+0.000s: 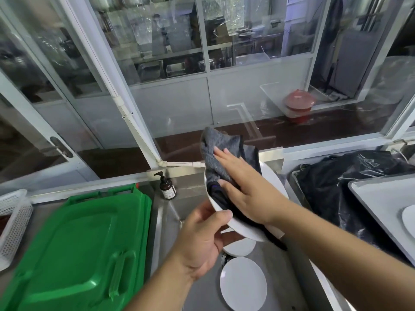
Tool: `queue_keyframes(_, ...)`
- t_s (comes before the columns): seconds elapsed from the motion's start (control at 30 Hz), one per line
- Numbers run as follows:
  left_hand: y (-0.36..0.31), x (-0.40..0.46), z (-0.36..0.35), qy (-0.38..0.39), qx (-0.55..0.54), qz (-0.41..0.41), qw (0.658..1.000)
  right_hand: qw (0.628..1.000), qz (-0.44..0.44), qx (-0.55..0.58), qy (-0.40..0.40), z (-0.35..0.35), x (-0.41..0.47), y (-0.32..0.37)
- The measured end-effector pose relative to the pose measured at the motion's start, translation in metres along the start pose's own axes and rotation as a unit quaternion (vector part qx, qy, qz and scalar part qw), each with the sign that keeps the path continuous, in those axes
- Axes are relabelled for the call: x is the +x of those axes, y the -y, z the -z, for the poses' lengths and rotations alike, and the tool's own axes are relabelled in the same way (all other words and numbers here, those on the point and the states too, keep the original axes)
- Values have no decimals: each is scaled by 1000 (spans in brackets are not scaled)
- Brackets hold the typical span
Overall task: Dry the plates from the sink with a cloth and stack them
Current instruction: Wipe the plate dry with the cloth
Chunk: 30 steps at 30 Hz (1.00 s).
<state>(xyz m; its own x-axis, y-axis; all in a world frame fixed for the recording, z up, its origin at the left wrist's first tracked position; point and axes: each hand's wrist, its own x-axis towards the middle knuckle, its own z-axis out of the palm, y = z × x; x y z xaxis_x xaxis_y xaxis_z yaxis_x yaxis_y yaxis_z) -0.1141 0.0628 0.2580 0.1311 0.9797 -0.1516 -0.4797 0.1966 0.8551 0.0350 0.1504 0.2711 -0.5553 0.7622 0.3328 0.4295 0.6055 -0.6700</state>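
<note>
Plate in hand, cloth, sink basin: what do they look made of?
Plate: glossy white, ceramic or melamine; unclear.
Cloth: grey knitted or terry fabric, ribbed matte texture.
Sink basin: brushed stainless steel, dull grey sheen.

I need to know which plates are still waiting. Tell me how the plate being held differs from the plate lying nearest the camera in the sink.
The held plate is tilted steeply above the sink; the near plate lies flat on the sink floor.
The left hand grips the held plate's rim; nothing touches the near plate.
The right hand presses a grey cloth onto the held plate; the near plate is bare.
Both are round and white.
</note>
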Motion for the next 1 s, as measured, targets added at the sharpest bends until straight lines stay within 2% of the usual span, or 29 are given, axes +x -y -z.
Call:
queue_keyframes(0.07, 2, -1, -3, -7, -1, -16, 1000, 999, -27, -15, -17, 4, 15, -4)
queue_keyframes(0.2, 2, 1, -7, -11, 16, -63, 998, 984, -167, 4, -54, 4, 28, -11)
queue_keyframes(0.33, 6, 4, -6, -6, 37, -85, 996, 952, -294, 64, -56, -8, 21, -7)
queue_keyframes(0.4, 10, 6, -3, -2, 77, -83, 994, 931, -333, 135, -60, -15, 15, -3)
queue_keyframes(0.47, 13, 9, -1, -15, 152, -78, 985, 886, -378, 260, -63, -22, 9, 3)
queue_keyframes(0.53, 14, 12, 1, -18, 235, -84, 968, 817, -409, 398, -74, -26, 3, 9)
queue_keyframes(0.6, 12, 13, 4, -16, 295, -95, 950, 744, -415, 518, -74, -23, -2, 14)
queue_keyframes(0.63, 11, 13, 4, -16, 327, -98, 940, 725, -410, 549, -68, -19, -4, 15)
queue_keyframes(0.7, 8, 12, 4, -21, 396, -94, 913, 725, -382, 571, -57, -14, -5, 17)
queue_keyframes(0.77, 7, 11, 3, -29, 445, -90, 890, 772, -346, 530, -57, -14, -5, 20)
queue_keyframes(0.83, 6, 9, 1, -40, 488, -85, 868, 826, -327, 450, -91, -20, -5, 20)
queue_keyframes(0.87, 6, 8, -1, -42, 503, -86, 859, 835, -329, 426, -116, -24, -6, 18)
queue_keyframes(0.93, 7, 7, -3, -51, 543, -94, 833, 828, -346, 414, -153, -27, -7, 15)
queue_keyframes(1.0, 5, 5, -4, -69, 604, -107, 787, 808, -363, 433, -169, -27, -10, 12)
